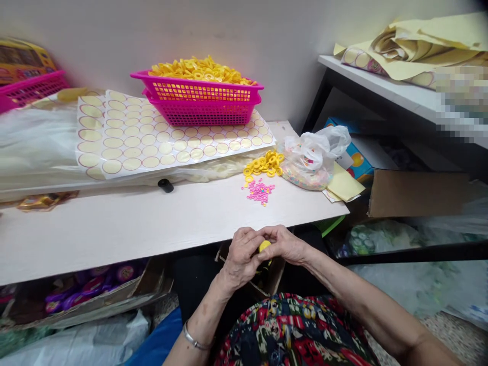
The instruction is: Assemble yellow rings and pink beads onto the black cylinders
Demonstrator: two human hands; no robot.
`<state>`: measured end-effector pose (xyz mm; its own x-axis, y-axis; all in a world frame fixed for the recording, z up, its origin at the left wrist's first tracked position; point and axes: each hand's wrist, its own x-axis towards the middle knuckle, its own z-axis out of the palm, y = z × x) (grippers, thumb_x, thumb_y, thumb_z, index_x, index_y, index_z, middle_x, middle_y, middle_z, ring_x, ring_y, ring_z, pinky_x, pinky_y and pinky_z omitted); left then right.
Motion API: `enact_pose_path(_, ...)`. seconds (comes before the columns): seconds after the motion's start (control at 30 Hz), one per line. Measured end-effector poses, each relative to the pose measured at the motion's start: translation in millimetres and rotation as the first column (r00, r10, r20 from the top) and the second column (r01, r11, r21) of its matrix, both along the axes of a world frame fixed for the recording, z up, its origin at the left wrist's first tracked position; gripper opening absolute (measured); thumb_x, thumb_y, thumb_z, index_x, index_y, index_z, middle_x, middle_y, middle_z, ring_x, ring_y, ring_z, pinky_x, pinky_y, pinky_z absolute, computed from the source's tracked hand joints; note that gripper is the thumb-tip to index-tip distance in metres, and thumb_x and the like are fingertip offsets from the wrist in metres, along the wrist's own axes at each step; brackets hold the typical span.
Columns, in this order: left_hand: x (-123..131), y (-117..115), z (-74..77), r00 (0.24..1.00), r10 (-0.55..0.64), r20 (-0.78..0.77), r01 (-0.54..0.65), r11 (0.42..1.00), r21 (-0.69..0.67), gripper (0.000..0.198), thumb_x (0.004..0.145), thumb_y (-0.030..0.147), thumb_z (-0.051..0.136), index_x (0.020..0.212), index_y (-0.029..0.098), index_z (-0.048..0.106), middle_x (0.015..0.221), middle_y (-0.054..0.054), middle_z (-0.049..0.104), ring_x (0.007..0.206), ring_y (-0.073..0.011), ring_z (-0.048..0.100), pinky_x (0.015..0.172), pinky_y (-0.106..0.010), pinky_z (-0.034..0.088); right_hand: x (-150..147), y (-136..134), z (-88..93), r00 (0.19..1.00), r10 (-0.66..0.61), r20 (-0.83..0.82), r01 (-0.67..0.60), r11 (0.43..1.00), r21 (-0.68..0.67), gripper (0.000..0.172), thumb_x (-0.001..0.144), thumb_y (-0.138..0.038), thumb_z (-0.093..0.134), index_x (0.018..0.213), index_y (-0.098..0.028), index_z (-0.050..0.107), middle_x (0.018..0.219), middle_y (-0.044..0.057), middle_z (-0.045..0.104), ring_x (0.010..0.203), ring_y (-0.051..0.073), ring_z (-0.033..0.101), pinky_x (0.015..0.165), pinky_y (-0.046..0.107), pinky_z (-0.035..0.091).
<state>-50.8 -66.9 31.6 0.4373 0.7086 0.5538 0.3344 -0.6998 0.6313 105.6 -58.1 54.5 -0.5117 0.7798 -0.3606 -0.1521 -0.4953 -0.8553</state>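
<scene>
Sticker sheet (pixel 152 137) lies flat on table (pixel 114 229), with pink basket (pixel 198 104) of yellow rings (pixel 198 68) on its far edge. Left hand (pixel 241 256) and right hand (pixel 285 244) meet just below table's near edge, both closed on small yellow piece (pixel 264 246). Beyond them: pink beads (pixel 260 192), loose ring pile (pixel 265 163), plastic bag (pixel 314 155).

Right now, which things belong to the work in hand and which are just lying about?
Likely in use: yellow piece, pinched between left hand and right hand; yellow rings; pink beads; basket heaped with more rings.
Lying about: sticker sheets; black cylinder; plastic bag; cardboard; crumpled paper.
</scene>
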Motion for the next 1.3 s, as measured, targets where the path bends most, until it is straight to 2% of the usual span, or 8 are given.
enact_pose_path(0.23,4.5,-9.4,16.8,0.986,-0.068,0.152,0.074,0.997,-0.032,0.017,0.080,0.024,0.058,0.096,0.018,0.060,0.086,-0.004,0.066,0.083,-0.0171,0.055,0.085,-0.036,0.040,-2.2,-11.4,12.9,0.982,0.001,-0.190,-0.020,0.995,-0.098,0.037,0.047,-0.013,0.077,0.083,-0.010,0.067,0.061,-0.003,0.057,0.051,0.005,0.047,0.047,0.016,0.036)
enact_pose_path(0.37,5.3,-10.3,11.2,0.988,-0.031,0.151,0.050,0.991,-0.122,0.024,0.076,0.029,0.064,0.097,0.018,0.063,0.085,-0.005,0.065,0.088,-0.0194,0.053,0.084,-0.037,0.041,-8.5,-17.0,-0.2,0.968,-0.135,-0.210,0.124,0.990,-0.065,0.032,0.049,-0.022,0.080,0.077,-0.008,0.069,0.063,0.001,0.058,0.055,0.007,0.048,0.047,0.017,0.037)
enact_pose_path(0.47,2.2,-9.8,2.6,0.986,0.044,0.158,-0.005,0.970,-0.242,0.030,0.073,0.034,0.067,0.098,0.017,0.064,0.081,-0.006,0.063,0.092,-0.0214,0.050,0.081,-0.037,0.043,-9.6,-18.5,-11.6,0.944,-0.219,-0.247,0.182,0.969,-0.164,0.029,0.061,-0.032,0.076,0.076,-0.009,0.067,0.063,0.000,0.055,0.054,0.006,0.047,0.049,0.018,0.041)
enact_pose_path(0.6,-1.1,-11.1,1.7,0.987,0.035,0.156,0.007,0.966,-0.259,0.033,0.073,0.036,0.066,0.101,0.017,0.064,0.081,-0.007,0.062,0.092,-0.0222,0.049,0.081,-0.038,0.043,-3.7,-17.0,-14.3,0.942,-0.130,-0.309,0.063,0.974,-0.218,0.037,0.065,-0.041,0.073,0.081,-0.009,0.064,0.070,0.001,0.055,0.061,0.008,0.052,0.055,0.022,0.047)
enact_pose_path(0.77,1.5,-14.9,6.2,0.991,-0.009,0.131,0.042,0.967,-0.250,0.025,0.073,0.032,0.067,0.095,0.019,0.066,0.083,-0.006,0.063,0.091,-0.0211,0.049,0.080,-0.035,0.043,2.5,-14.0,-9.7,0.969,0.017,-0.247,-0.066,0.980,-0.189,0.041,0.056,-0.023,0.081,0.089,-0.010,0.060,0.066,-0.003,0.053,0.055,0.004,0.050,0.053,0.017,0.045)
enact_pose_path(0.97,-0.8,-16.2,1.6,0.971,0.047,0.234,0.025,0.956,-0.293,0.031,0.069,0.033,0.071,0.096,0.019,0.066,0.087,-0.007,0.062,0.089,-0.0203,0.049,0.079,-0.035,0.044,12.0,-11.2,-16.3,0.928,-0.071,-0.365,-0.057,0.943,-0.329,0.052,0.076,-0.058,0.054,0.096,-0.011,0.058,0.086,0.007,0.060,0.073,0.015,0.061,0.064,0.031,0.053)
enact_pose_path(1.13,-3.0,-16.7,3.4,0.929,0.130,0.346,-0.018,0.951,-0.310,0.027,0.066,0.028,0.074,0.090,0.018,0.065,0.081,-0.006,0.061,0.087,-0.0206,0.051,0.078,-0.035,0.044,16.1,-19.8,-18.1,0.922,-0.032,-0.385,-0.027,0.989,-0.147,0.054,0.062,-0.035,0.077,0.109,-0.016,0.058,0.103,0.007,0.060,0.090,0.019,0.060,0.076,0.036,0.052)
enact_pose_path(1.3,2.9,-18.3,12.7,0.967,0.064,0.245,-0.023,0.986,-0.166,0.023,0.072,0.024,0.068,0.094,0.018,0.064,0.082,-0.006,0.065,0.087,-0.0202,0.052,0.079,-0.037,0.042,9.1,-19.7,-8.1,0.964,0.013,-0.264,-0.018,1.000,-0.020,0.051,0.053,-0.017,0.080,0.102,-0.013,0.065,0.089,0.003,0.063,0.080,0.011,0.056,0.070,0.021,0.046)
